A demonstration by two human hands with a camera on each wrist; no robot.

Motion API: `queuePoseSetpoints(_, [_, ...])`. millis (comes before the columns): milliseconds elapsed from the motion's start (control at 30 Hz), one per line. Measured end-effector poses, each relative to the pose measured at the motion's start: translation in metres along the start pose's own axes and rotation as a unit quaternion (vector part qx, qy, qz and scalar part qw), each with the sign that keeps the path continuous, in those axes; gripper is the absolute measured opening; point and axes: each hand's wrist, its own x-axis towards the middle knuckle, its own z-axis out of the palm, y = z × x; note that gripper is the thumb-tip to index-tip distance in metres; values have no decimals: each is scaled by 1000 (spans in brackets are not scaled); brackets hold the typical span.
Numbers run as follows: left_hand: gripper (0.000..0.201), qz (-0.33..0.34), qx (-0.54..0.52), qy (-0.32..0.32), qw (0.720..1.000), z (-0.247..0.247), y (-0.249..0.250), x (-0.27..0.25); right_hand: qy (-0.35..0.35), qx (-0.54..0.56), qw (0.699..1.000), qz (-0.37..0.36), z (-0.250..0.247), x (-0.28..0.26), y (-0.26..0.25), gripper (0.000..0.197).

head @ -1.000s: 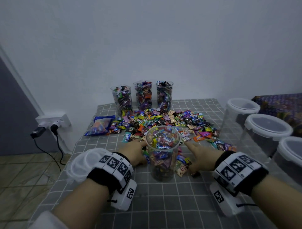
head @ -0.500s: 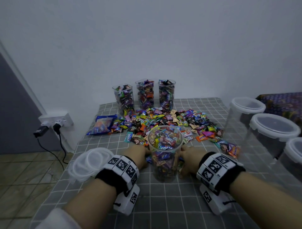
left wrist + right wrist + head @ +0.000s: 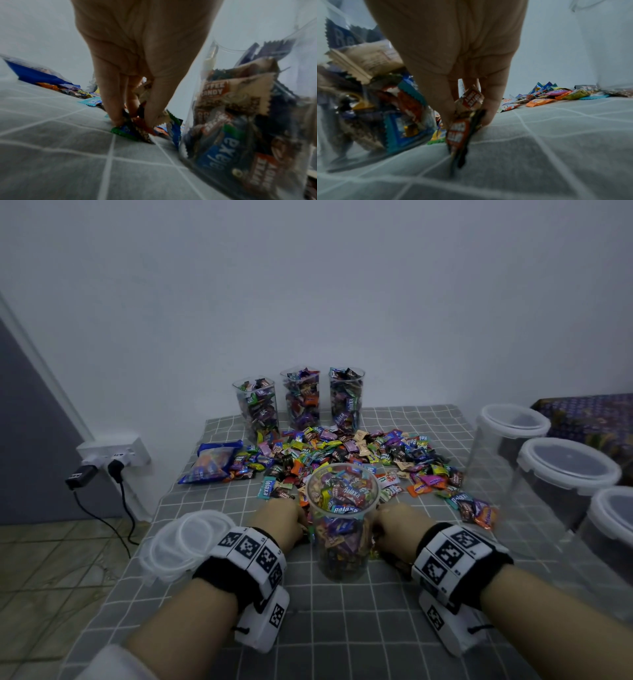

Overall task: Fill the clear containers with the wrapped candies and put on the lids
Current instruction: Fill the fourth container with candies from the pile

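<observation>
A clear container (image 3: 342, 522), already filled close to its rim with wrapped candies, is standing upright on the grey checked table (image 3: 342, 628), near the middle and a little toward the near edge, and loose candies are being gathered on either side of its base. A small bunch of wrappers (image 3: 135, 129) is being pinched against the cloth by the curled fingers (image 3: 111, 108) of the left hand (image 3: 279, 520), just beside the container's left wall; a few more wrappers (image 3: 462, 128) are being grasped by the right hand (image 3: 399, 525), just beside its right wall. The main heap of candies (image 3: 349, 453) is lying behind the container toward the far edge, where three more filled containers (image 3: 301, 398) are standing in a row. A stack of lids (image 3: 185, 542) is waiting at the left edge, and larger lidded tubs (image 3: 565, 470) are standing along the right edge. The candies are being judged light, crinkly and slippery, so several are best scooped together with the fingertips rather than pinched singly. The container is being judged thin-walled and somewhat flexible, top-heavy when full, so it should be held low around its wall while being topped up, and the lid pressed on evenly at the rim
</observation>
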Motion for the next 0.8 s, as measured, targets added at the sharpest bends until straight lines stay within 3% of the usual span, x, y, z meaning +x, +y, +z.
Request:
queuePoseSetpoints(200, [26, -1, -16, 4, 1000, -2, -4, -8, 37, 39, 998, 17, 0, -1, 4, 33])
queuePoseSetpoints(500, [17, -22, -173, 57, 983, -10, -6, -19, 84, 95, 991, 43, -9, -7, 10, 17])
queuePoseSetpoints(667, [13, -16, -290, 82, 953, -17, -10, -22, 146, 135, 979, 48, -21, -14, 12, 11])
queuePoseSetpoints(800, [15, 8, -333, 137, 933, -29, -10, -29, 247, 175, 952, 41, -36, -21, 11, 5])
